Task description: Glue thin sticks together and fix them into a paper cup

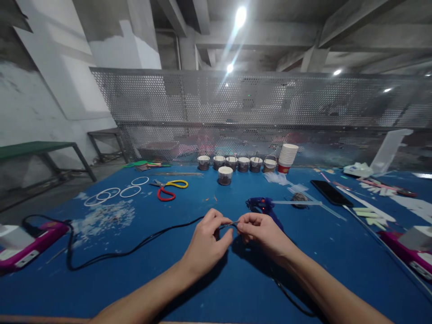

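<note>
Near the middle of the blue table (141,279), my left hand (208,237) pinches a thin, dark, wire-like piece between thumb and fingers. My right hand (258,230) grips the other end of it, fingertips pressed together; its exact shape is too small to tell. A black cord (145,246) runs from the left to behind my left hand. Just beyond my right hand lies a blue glue gun (261,203) with a translucent stick (293,202) in it. A small white-topped cup (225,175) stands farther back.
Scissors (166,195) and white rings (130,191) lie at left, near a pink power strip (50,234). Several small cups (243,164) and stacked paper cups (288,155) line the back. At right are a black phone (330,192), strips and another power strip (401,252).
</note>
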`<state>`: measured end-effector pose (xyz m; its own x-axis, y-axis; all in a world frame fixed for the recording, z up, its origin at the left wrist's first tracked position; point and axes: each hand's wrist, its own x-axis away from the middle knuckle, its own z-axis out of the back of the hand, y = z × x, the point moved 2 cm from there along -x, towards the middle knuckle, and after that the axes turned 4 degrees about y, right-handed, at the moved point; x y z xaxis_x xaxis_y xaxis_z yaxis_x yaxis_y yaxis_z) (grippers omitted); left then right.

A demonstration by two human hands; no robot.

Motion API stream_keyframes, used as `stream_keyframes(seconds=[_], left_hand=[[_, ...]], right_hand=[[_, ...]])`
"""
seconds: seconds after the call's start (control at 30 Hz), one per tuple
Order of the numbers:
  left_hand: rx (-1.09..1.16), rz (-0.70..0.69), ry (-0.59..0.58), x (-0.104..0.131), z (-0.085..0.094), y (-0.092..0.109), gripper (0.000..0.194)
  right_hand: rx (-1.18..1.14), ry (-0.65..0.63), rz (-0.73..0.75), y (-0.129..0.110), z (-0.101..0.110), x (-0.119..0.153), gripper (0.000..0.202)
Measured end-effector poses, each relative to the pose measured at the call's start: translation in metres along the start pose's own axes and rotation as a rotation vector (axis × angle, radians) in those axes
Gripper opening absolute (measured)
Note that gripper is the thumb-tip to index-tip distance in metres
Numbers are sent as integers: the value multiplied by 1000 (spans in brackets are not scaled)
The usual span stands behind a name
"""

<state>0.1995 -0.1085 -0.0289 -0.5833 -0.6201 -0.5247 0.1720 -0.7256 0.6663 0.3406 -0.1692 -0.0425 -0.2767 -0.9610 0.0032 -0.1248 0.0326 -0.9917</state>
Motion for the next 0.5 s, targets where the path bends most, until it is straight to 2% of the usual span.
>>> stream_keyframes(seconds=[0.17,0.5], left_hand=[[12,-40,15,0,1,1,20],[-10,-72,71,0,-1,-3,16]], right_hand=[[10,-12,25,-2,1,1,18],[20,-18,10,-2,1,1,18]])
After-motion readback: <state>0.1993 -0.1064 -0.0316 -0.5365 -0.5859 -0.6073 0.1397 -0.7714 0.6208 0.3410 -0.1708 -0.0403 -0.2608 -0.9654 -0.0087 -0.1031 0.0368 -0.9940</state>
